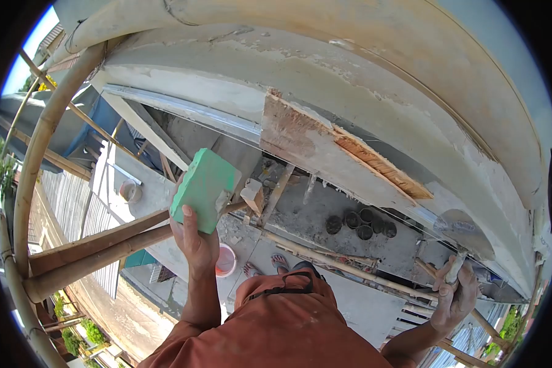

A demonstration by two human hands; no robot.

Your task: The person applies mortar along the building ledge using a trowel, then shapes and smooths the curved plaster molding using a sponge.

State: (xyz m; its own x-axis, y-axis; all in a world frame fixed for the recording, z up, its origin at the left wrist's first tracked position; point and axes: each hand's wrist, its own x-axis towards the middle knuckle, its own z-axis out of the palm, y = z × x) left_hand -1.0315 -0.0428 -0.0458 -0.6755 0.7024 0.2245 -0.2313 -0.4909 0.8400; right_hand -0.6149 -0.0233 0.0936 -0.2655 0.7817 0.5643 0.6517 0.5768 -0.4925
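Observation:
My left hand [194, 242] grips a green slab-like plasterer's hawk [205, 184], its thumb on the near edge and the other fingers mostly hidden behind. A small grey smear of mortar [222, 200] clings to the slab's right side. Over on the right, my right hand [455, 300] is wrapped round the handle of a trowel [463, 232]. The trowel's grey rounded blade lies against, or very close to, the lower face of the plastered ledge [497, 214].
A rough wooden board [297, 130] sits along the ledge. Bamboo poles [43, 141] form scaffolding at left and below me. A pink bucket [226, 260] stands near my feet; several dark round containers [365, 216] rest lower down. A whitish bucket [129, 191] stands left.

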